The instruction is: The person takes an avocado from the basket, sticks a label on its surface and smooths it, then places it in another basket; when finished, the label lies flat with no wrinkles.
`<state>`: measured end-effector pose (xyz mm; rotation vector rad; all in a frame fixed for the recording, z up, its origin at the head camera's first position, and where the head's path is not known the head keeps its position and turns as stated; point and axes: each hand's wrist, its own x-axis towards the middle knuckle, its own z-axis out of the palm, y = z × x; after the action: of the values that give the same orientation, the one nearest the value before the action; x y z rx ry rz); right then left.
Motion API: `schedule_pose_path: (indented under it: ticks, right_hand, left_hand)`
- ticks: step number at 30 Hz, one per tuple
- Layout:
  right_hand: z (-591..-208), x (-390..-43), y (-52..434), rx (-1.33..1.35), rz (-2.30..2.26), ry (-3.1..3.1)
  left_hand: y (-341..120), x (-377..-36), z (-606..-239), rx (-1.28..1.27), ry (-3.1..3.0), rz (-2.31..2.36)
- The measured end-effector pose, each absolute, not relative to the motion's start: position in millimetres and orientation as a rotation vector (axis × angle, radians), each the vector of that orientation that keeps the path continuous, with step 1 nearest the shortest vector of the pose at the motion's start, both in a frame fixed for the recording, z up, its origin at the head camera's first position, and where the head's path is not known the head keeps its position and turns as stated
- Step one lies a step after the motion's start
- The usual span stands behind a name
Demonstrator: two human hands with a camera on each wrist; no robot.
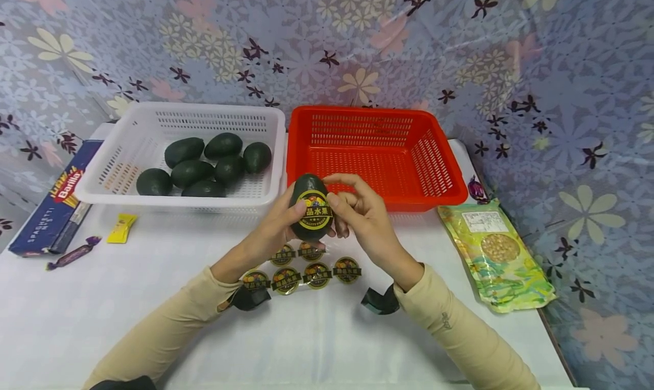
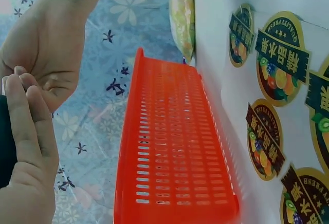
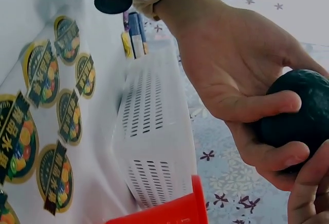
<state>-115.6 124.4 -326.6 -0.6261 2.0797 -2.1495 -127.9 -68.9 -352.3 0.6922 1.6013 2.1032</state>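
Avocado (image 1: 309, 205) first: I see it held upright between both hands just above the table, in front of the gap between the two baskets, with a round gold-and-black sticker (image 1: 314, 211) on the side facing me. My left hand (image 1: 280, 222) cups it from nine o'clock, thumb laid against the sticker's edge. My right hand (image 1: 364, 217) closes in from three o'clock, fingertips curled over the top and the sticker's far edge. Both grips are narrow and wrapped round the fruit.

I judge it light and firm, with a smooth, slightly waxy skin that could slip under a loose pinch. Its rounded ends give little purchase, so the broad middle is the place to hold, as the left hand does. Hard pressure might bruise it or wrinkle the sticker.

Below the hands, at six o'clock, lies a sheet of spare stickers (image 1: 301, 268) on the white tablecloth (image 1: 317, 333), which looks thin and smooth. At eleven o'clock the white basket (image 1: 265, 188) holds seven more avocados (image 1: 204, 163). At one o'clock stands the red basket (image 1: 439, 168), with nothing in it that I can see. A snack bag (image 1: 495, 254) lies at three o'clock; a spaghetti box (image 1: 56, 202) and two sweets (image 1: 97, 237) at nine. Flowered cloth (image 1: 327, 43) hangs behind, hemming the table in closely.
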Motion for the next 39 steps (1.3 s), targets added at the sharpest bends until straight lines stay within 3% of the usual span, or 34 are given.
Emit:
schedule_pose_path:
  ticks: [10, 19, 25, 32, 39]
  right_hand:
    - [-333, -119, 118, -0.628, -1.880, 2.454]
    - [-339, -125, 115, -0.675, -1.682, 2.656]
    - [-335, -149, 136, -0.553, -1.545, 2.891]
    - [-335, -181, 171, -0.331, -1.073, 3.130]
    - [-333, -207, 189, -0.260, -0.773, 3.061]
  left_hand:
    - [-65, -133, -349, 0.526, 1.805, 2.372]
    - [-60, -134, -348, 0.540, 1.917, 2.186]
    - [-87, -147, -349, 0.518, 2.268, 2.086]
    - [-146, -171, -345, 0.209, 3.017, 1.568]
    - [-202, -187, -340, -0.027, 2.982, 0.872]
